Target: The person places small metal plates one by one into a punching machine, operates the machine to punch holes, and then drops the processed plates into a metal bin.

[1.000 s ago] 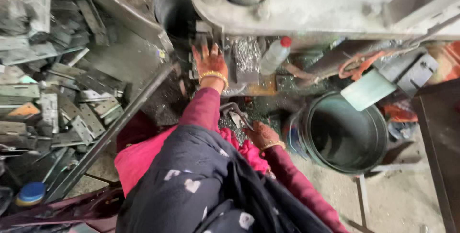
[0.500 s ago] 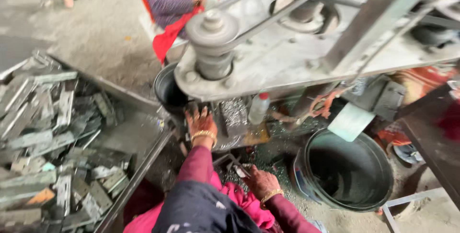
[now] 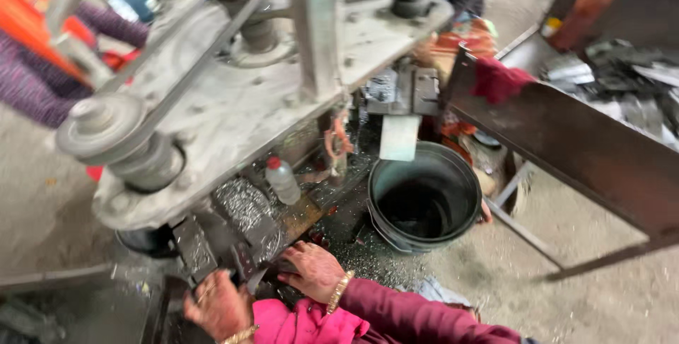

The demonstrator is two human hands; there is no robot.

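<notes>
Steel strip [image 3: 249, 267] at press bed, lower left of frame; left hand [image 3: 218, 306] and right hand [image 3: 311, 270] both pinch it. Shavings [image 3: 244, 206] piled beside; black bucket [image 3: 424, 195] centre looks nearly empty, so early on.

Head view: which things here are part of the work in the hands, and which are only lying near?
In use:
- left hand
- right hand
- small metal piece between them
- belt-driven machine

Lying about:
- dark bucket
- clear plastic bottle
- orange bottle
- metal scrap bin
</notes>
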